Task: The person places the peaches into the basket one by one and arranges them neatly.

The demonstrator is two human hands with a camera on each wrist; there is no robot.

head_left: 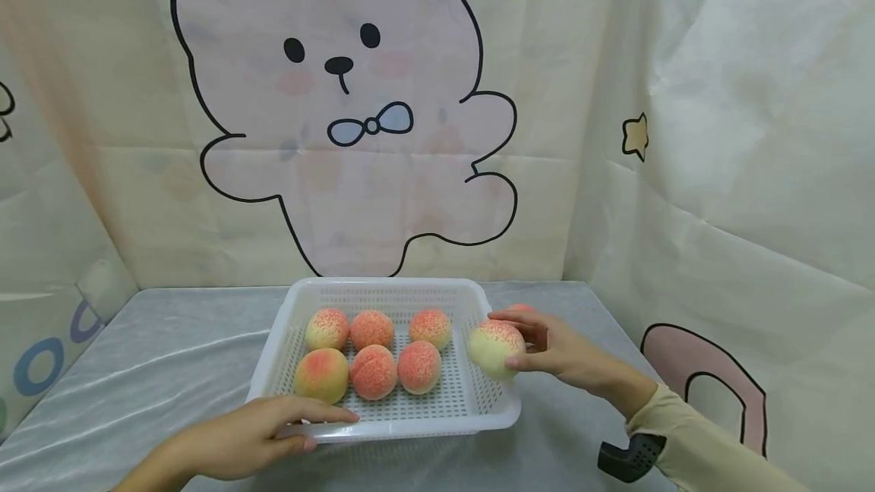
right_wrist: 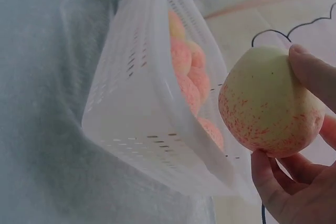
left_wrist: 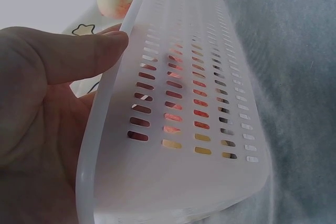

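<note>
A white plastic basket (head_left: 410, 429) with slotted walls stands on the table, holding several peaches (head_left: 373, 372) in two rows. My left hand (head_left: 249, 431) grips its near rim at the left corner, thumb outside and fingers over the edge, as the thumb (left_wrist: 89, 53) in the left wrist view shows. Above the basket's right rim, my right hand (head_left: 557, 351) holds a pale peach (head_left: 495, 348) with red speckles between thumb and fingertips. The right wrist view shows this peach (right_wrist: 270, 103) apart from the basket wall (right_wrist: 126, 93).
Behind my right hand, another peach (head_left: 522, 307) shows only its top, to the right of the basket. A grey cloth (head_left: 198, 348) covers the table. Printed curtains (head_left: 533, 211) stand at the back and both sides. A black strap device (head_left: 632, 458) sits at my right wrist.
</note>
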